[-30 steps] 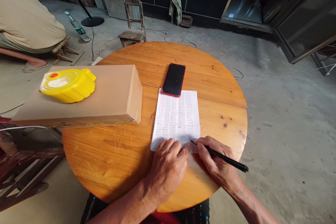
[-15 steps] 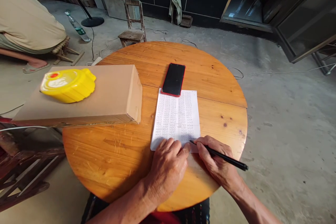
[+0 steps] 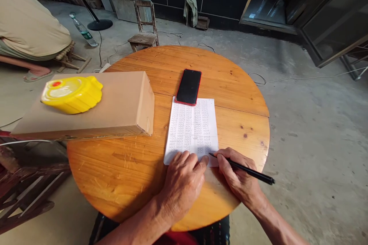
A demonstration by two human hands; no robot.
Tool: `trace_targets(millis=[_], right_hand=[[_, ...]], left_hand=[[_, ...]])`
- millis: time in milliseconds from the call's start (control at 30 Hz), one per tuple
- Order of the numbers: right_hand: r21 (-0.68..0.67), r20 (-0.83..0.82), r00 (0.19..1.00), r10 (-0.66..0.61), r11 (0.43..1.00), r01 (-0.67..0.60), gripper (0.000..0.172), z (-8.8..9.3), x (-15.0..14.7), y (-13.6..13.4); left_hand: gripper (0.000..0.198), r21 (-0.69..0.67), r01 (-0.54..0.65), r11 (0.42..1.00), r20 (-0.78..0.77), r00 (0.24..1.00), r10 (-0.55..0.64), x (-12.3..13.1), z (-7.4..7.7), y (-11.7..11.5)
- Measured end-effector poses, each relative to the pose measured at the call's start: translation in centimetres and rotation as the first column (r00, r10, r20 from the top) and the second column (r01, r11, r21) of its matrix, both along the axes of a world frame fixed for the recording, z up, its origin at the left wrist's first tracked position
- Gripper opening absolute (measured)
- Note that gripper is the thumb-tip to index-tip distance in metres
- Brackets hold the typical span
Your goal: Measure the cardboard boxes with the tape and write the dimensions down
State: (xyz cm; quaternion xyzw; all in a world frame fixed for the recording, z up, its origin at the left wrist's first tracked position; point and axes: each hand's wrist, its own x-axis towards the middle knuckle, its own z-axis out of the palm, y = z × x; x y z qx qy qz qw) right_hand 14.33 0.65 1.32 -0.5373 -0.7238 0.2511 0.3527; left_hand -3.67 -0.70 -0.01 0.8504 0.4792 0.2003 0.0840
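A white sheet of paper (image 3: 192, 126) covered in rows of small writing lies on the round wooden table (image 3: 235, 84). My left hand (image 3: 184, 182) rests flat on the sheet's near edge, fingers stretched out and holding nothing. My right hand (image 3: 237, 176) is closed on a black pen (image 3: 247, 170), whose tip touches the paper's lower right corner. A phone with a red case (image 3: 189, 86) lies screen-up on the sheet's far edge.
A long cardboard box (image 3: 115, 103) overhangs the table's left side with a yellow plastic lid (image 3: 71, 93) on top. A person in beige sits at far left (image 3: 25, 26). A small wooden chair (image 3: 143, 26), a bottle (image 3: 82, 30) and cables are on the concrete floor.
The pen's tip has shifted slightly on the paper's lower right corner and the view has drifted a little. My left hand has stayed put.
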Motion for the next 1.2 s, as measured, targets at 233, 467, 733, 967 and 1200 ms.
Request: trace_targets(millis=[233,467,733,967,1200], right_hand=[[0.004,0.003,1.0,0.008,1.0,-0.008,0.018,0.08,-0.06,0.0],[0.007,0.007,1.0,0.014,1.0,-0.015,0.018,0.12,-0.21,0.11],[0.017,0.026,1.0,-0.005,1.0,0.004,0.019,0.12,-0.25,0.08],[0.016,0.023,1.0,0.017,1.0,-0.018,0.019,0.18,-0.23,0.1],[-0.025,0.004,0.999,-0.032,0.999,0.032,0.02,-0.04,0.0,-0.21]], left_hand=[[0.03,0.0,-0.007,1.0,0.019,1.0,0.007,-0.06,-0.08,-0.03],[0.031,-0.005,-0.01,1.0,0.017,1.0,0.01,0.02,0.05,0.01],[0.03,-0.006,-0.001,1.0,0.013,1.0,0.001,0.03,-0.01,-0.01],[0.029,-0.006,-0.003,1.0,0.016,1.0,0.003,0.08,-0.09,-0.01],[0.031,-0.018,0.004,1.0,-0.008,1.0,-0.004,-0.01,0.07,0.06]])
